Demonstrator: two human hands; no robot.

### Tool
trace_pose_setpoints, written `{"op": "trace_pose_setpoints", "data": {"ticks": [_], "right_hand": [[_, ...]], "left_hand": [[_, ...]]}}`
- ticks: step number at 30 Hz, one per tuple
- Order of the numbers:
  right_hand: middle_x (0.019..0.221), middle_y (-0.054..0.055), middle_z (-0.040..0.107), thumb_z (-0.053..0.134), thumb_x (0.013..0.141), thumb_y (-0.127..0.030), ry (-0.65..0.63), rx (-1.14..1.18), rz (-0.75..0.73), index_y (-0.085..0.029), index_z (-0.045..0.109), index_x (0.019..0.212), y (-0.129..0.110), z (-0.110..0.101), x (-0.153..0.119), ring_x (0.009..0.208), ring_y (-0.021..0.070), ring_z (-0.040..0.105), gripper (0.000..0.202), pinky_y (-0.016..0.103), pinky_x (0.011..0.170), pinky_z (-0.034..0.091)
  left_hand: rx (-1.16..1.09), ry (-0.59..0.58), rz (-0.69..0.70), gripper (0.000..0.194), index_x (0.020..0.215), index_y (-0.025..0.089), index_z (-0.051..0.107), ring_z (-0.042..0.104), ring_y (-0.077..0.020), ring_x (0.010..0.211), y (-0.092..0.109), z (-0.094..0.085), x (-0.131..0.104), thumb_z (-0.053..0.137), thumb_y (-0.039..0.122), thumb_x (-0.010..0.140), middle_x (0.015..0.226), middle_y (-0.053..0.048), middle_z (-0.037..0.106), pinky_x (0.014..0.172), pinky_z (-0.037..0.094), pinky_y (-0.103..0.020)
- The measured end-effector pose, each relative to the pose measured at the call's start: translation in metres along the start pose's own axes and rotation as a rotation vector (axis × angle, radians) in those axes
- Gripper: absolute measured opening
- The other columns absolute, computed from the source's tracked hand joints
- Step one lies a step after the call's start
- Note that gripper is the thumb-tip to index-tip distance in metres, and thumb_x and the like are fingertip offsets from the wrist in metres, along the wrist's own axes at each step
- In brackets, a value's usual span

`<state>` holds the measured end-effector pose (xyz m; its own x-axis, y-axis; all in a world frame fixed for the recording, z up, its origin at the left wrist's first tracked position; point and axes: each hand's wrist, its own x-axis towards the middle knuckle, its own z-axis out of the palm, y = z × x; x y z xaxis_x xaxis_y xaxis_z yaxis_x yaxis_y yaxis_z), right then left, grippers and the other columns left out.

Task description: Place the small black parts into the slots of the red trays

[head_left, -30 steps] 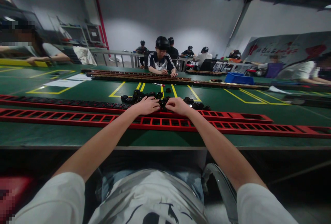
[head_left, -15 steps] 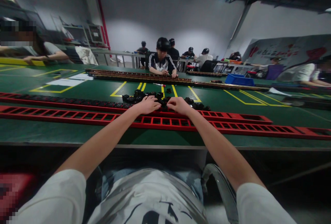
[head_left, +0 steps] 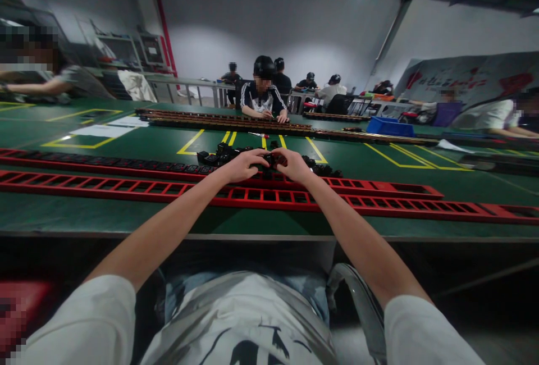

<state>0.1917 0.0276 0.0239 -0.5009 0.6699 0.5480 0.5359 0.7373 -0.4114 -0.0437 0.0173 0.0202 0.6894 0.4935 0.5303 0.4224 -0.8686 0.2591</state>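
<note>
Two long red slotted frames lie across the green table, a rear one (head_left: pixel 379 186) and a front one (head_left: pixel 236 199). Black square parts (head_left: pixel 113 163) fill the left stretch of the rear frame. Over its middle, my left hand (head_left: pixel 248 164) and my right hand (head_left: pixel 290 165) meet at a small black part (head_left: pixel 269 158), their fingers curled around it from both sides. More loose black parts (head_left: pixel 207 157) are heaped behind and beside the hands. My fingers partly cover the part between them.
Behind the heap lie yellow tape outlines (head_left: pixel 191 141), a screwdriver (head_left: pixel 260 135) and long brown strips (head_left: pixel 219 122). A blue bin (head_left: pixel 389 127) stands at the back right, white papers (head_left: pixel 103 129) at the left. A person (head_left: pixel 263 92) sits across the table.
My left hand has lifted slightly and its fingers have moved from lying over the parts to gripping a black part with my right hand, which has also risen a little.
</note>
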Motion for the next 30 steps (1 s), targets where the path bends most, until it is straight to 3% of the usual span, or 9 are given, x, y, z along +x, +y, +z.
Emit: {"op": "trace_pose_setpoints", "data": {"ticks": [10, 16, 23, 28, 30], "right_hand": [[0.095, 0.006, 0.072, 0.064, 0.085, -0.023, -0.016, 0.013, 0.041, -0.015, 0.067, 0.113, -0.006, -0.001, -0.002, 0.078, 0.0162, 0.061, 0.029, 0.03, 0.074, 0.048], [0.088, 0.003, 0.069, 0.069, 0.082, -0.029, -0.004, 0.082, 0.048, -0.017, 0.065, 0.106, -0.004, 0.001, -0.002, 0.077, 0.0163, 0.061, 0.027, 0.029, 0.072, 0.048], [0.084, 0.001, 0.066, 0.066, 0.076, -0.025, 0.036, 0.096, 0.044, -0.018, 0.06, 0.102, -0.009, 0.0, -0.003, 0.073, 0.0158, 0.06, 0.028, 0.028, 0.07, 0.047], [0.084, 0.0, 0.063, 0.059, 0.074, -0.02, 0.054, 0.09, 0.019, -0.019, 0.054, 0.1, -0.01, 0.001, -0.004, 0.071, 0.0149, 0.058, 0.027, 0.028, 0.069, 0.046], [0.083, 0.001, 0.062, 0.059, 0.075, -0.022, 0.018, 0.104, 0.014, -0.019, 0.053, 0.096, -0.011, 0.001, -0.005, 0.072, 0.0151, 0.059, 0.023, 0.028, 0.069, 0.047]], "left_hand": [[0.042, 0.006, 0.006, 0.032, 0.104, 0.018, 0.075, 0.052, -0.0247, 0.134, 0.001, 0.004, 0.001, 0.052, 0.009, 0.084, 0.143, -0.01, 0.054, 0.119, 0.04, -0.043], [0.079, -0.01, 0.043, 0.028, 0.104, 0.02, 0.077, 0.048, -0.0256, 0.137, 0.0, 0.005, 0.0, 0.056, 0.016, 0.087, 0.144, -0.009, 0.049, 0.121, 0.038, -0.041], [0.047, 0.003, 0.063, 0.047, 0.098, 0.021, 0.078, 0.047, -0.0246, 0.138, 0.001, 0.007, 0.001, 0.048, -0.002, 0.07, 0.145, -0.006, 0.047, 0.121, 0.038, -0.042], [0.03, 0.149, -0.069, 0.039, 0.081, 0.018, 0.075, 0.065, -0.0184, 0.107, -0.011, -0.001, 0.003, 0.043, -0.001, 0.07, 0.111, -0.006, 0.067, 0.103, 0.052, -0.037], [0.076, 0.131, -0.154, 0.036, 0.081, 0.017, 0.075, 0.067, -0.0176, 0.095, -0.017, -0.003, 0.002, 0.043, 0.002, 0.072, 0.096, -0.005, 0.07, 0.097, 0.054, -0.034]]}}
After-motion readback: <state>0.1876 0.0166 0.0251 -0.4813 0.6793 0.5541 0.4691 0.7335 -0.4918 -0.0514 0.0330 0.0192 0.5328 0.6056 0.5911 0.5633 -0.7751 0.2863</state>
